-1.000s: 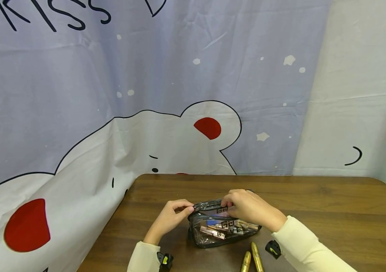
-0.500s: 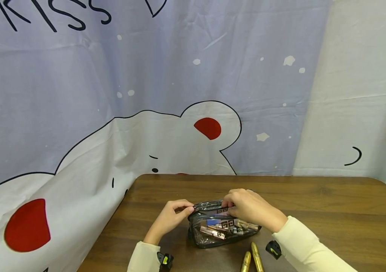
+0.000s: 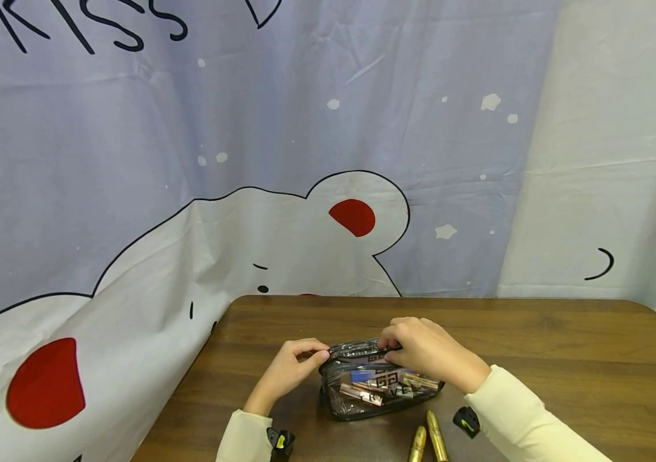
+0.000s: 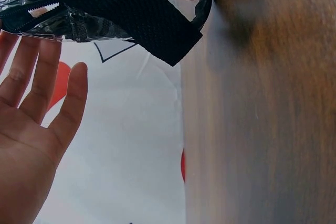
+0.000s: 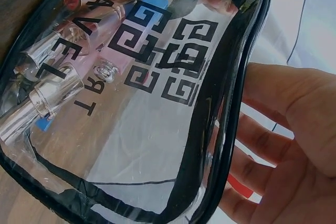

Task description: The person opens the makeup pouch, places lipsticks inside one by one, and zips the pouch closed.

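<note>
A clear cosmetic bag (image 3: 357, 410) with black trim and black lettering sits on the brown table. Through its wall in the right wrist view show several shiny cosmetic tubes (image 5: 58, 90) and a blue-and-pink item (image 5: 152, 6). My left hand (image 3: 290, 372) pinches the bag's upper left corner between thumb and fingers; a black strap (image 4: 126, 9) and a zipper (image 4: 31, 14) lie by its fingers in the left wrist view. Farther right, my right hand (image 3: 429, 353) grips the top edge. Its fingertips are partly hidden behind the edge in the right wrist view.
Two gold, bullet-shaped tubes (image 3: 436, 436) lie in front of the bag, close to my right wrist. The wooden table (image 3: 565, 359) reaches back to a printed cloth (image 3: 282, 244) hanging behind it.
My right hand has shifted slightly up and to the right along the bag's top edge. The left hand and the gold tubes keep their places.
</note>
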Tool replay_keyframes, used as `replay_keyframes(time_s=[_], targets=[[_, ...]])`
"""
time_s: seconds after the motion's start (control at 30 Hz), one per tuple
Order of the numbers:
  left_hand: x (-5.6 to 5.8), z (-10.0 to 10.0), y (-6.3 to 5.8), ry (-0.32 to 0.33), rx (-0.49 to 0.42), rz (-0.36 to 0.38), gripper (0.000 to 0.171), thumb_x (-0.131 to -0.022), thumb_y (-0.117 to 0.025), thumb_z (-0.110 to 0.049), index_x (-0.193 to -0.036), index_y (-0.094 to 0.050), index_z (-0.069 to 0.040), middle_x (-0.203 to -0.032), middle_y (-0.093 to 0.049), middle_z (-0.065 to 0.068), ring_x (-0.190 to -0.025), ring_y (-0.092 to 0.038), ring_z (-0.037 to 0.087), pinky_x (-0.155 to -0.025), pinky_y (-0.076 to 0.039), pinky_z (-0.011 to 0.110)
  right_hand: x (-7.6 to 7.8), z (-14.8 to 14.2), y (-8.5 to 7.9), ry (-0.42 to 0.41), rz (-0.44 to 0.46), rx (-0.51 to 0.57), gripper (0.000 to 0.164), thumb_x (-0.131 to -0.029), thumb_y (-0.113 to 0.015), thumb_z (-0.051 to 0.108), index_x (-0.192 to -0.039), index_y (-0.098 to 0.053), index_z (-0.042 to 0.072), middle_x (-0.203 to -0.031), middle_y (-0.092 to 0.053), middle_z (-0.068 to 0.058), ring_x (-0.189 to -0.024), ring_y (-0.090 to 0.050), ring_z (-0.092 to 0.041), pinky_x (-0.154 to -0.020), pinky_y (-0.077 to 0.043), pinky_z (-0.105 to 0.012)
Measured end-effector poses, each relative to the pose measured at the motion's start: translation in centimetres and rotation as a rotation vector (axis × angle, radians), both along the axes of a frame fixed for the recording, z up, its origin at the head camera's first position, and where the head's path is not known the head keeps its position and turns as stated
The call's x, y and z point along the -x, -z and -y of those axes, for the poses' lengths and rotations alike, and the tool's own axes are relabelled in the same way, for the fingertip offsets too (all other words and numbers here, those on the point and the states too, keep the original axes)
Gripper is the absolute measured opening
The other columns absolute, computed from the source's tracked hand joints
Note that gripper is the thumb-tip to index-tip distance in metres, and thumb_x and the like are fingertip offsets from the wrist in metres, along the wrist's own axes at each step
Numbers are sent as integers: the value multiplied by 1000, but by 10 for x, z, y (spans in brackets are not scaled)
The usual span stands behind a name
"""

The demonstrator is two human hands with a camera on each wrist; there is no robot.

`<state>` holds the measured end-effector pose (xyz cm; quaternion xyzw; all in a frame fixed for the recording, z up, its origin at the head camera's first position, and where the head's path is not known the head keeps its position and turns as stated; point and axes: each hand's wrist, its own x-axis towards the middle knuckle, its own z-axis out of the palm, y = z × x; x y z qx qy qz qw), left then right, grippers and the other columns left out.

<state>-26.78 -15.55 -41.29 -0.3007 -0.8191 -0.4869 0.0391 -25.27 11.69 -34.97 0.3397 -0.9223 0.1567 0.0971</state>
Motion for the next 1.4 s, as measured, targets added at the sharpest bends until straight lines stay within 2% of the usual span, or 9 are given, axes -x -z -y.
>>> replay_keyframes(time_s=[0.17,0.23,0.4,0.7,0.97,1.07,1.3,1.4], targets=[[15,3,21,-14,3,2,16,-95,-60,-12,-102,-72,-4,-98,-71,12,-83,-59,-1,-74,-50,23,-1,-2,-2,24,13,14,10,-82,-76,20,-91,-73,21,-85,-63,9,-73,-59,-8,-59,-43,-25],[17,4,24,-15,-3,-1,16,-95,-61,-14,-102,-72,-6,-98,-71,10,-83,-59,0,-74,-50,23,-2,-2,-3,31,13,18,10,-82,-76,21,-91,-72,21,-84,-63,9,-74,-59,-8,-60,-44,-25],[17,5,24,-6,-19,-1,16,-94,-62,-20,-101,-73,-10,-97,-72,6,-84,-60,2,-75,-51,23,-4,-4,-3,46,-9,34,10,-82,-75,24,-91,-72,22,-83,-63,10,-75,-60,-10,-60,-44,-25],[15,5,23,6,-18,-17,19,-95,-61,-24,-100,-73,-10,-96,-71,6,-83,-60,3,-74,-51,23,-11,-9,-3,67,-81,45,17,-79,-77,26,-94,-73,19,-86,-66,8,-78,-64,-11,-62,-48,-26],[16,4,24,8,-20,-27,17,-95,-61,-22,-100,-73,-10,-95,-71,7,-83,-60,2,-74,-51,24,-19,-15,-3,7,-137,34,18,-80,-77,27,-94,-72,17,-84,-65,7,-72,-61,-7,-59,-47,-22],[16,4,24,6,-17,-25,17,-95,-61,-22,-100,-73,-10,-96,-71,6,-83,-60,2,-74,-51,24,-23,-17,-1,19,-153,30,16,-79,-78,26,-92,-71,19,-83,-64,9,-73,-62,-8,-60,-48,-23],[17,4,25,6,-16,-33,17,-95,-61,-21,-100,-73,-9,-95,-71,8,-83,-60,2,-74,-51,24,-33,-23,5,91,-279,51,19,-74,-82,31,-87,-70,24,-84,-58,12,-75,-48,-5,-65,-40,-26],[17,4,25,3,-15,-39,17,-95,-61,-21,-99,-73,-9,-95,-71,8,-83,-60,2,-74,-51,24,-37,-27,6,112,-287,61,20,-73,-82,32,-87,-70,24,-84,-57,13,-75,-50,-4,-65,-42,-27]])
